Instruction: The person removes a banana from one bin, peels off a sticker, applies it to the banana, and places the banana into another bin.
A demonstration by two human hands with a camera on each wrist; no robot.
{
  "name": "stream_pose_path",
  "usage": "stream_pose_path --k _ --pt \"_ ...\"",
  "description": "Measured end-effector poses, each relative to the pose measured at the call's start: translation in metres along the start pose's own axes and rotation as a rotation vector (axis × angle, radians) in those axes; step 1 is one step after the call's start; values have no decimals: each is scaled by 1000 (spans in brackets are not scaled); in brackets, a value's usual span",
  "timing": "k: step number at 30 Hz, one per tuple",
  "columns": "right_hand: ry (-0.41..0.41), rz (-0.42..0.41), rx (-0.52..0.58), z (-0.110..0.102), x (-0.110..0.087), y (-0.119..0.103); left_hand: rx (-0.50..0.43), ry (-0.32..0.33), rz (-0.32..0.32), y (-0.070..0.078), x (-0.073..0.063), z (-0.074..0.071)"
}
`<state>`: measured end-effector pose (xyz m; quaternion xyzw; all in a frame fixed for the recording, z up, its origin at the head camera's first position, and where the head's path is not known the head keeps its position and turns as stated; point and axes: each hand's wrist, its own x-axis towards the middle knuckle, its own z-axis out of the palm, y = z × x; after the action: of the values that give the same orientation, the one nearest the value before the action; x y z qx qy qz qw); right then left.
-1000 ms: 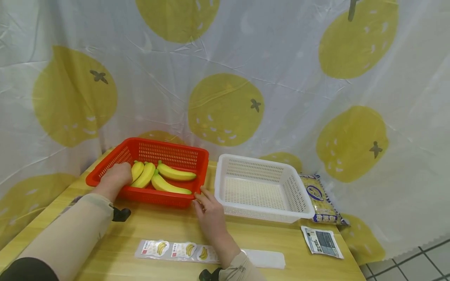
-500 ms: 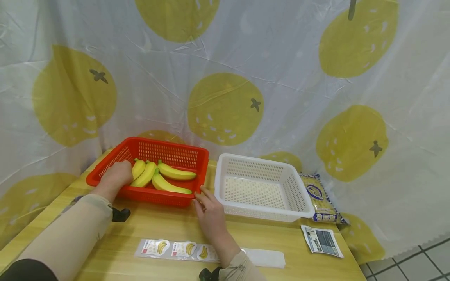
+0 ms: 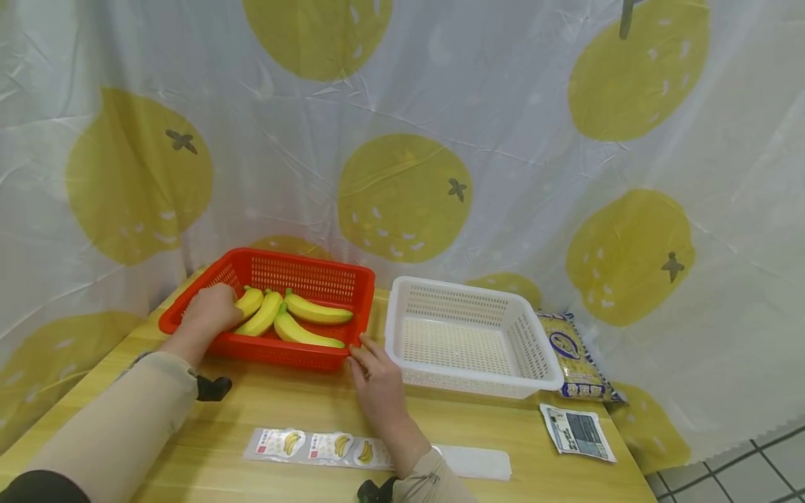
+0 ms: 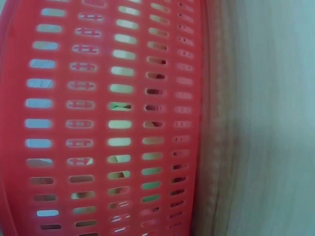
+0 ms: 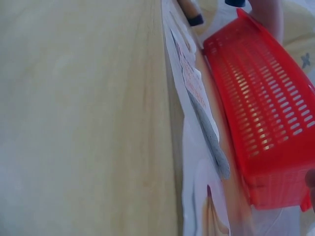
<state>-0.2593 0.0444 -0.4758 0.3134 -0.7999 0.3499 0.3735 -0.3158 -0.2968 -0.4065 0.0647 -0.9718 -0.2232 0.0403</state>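
In the head view, a red plastic basket (image 3: 302,356) holds several yellow bananas (image 3: 317,312). My left hand (image 3: 212,307) reaches over its near left rim, beside the leftmost banana (image 3: 250,303). That hand covers part of this banana, and its fingers are hidden, so a grip cannot be made out. Near the basket's front right corner, my right hand (image 3: 381,388) touches the rim with fairly straight fingertips. The left wrist view is mostly the slotted basket wall (image 4: 103,113). In the right wrist view, the basket (image 5: 266,108) stands at the right.
Right of the red basket stands a white basket (image 3: 472,386). A yellow printed bag (image 3: 569,356) leans beside it, with a small white packet (image 3: 575,433) in front. A strip of banana stickers (image 3: 327,447) lies under my right forearm. Behind hangs a fruit-patterned curtain (image 3: 503,175).
My left hand has shifted very slightly farther into the red basket. The view has moved a little; my right hand keeps its place at the basket corner.
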Motion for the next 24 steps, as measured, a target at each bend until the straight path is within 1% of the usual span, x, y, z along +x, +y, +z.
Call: stream_pose_path --k 4,8,11,14,18,22,24 --pt "-1 -3 -14 -1 0 1 -29 35 -24 2 1 1" --pt "-8 0 -10 -1 0 0 -20 83 -4 5 -1 -1" --pt "-16 8 -4 0 -1 0 1 136 56 9 -6 -6" --pt "-18 13 -13 1 -2 0 10 189 123 17 -14 -13" --pt "-18 19 -26 2 -3 1 -19 252 222 34 -33 -18" --pt "-23 18 -41 1 -5 -2 -91 330 329 51 -63 -18" --pt "-32 9 -56 -1 -7 -3 -150 375 389 57 -79 -15"
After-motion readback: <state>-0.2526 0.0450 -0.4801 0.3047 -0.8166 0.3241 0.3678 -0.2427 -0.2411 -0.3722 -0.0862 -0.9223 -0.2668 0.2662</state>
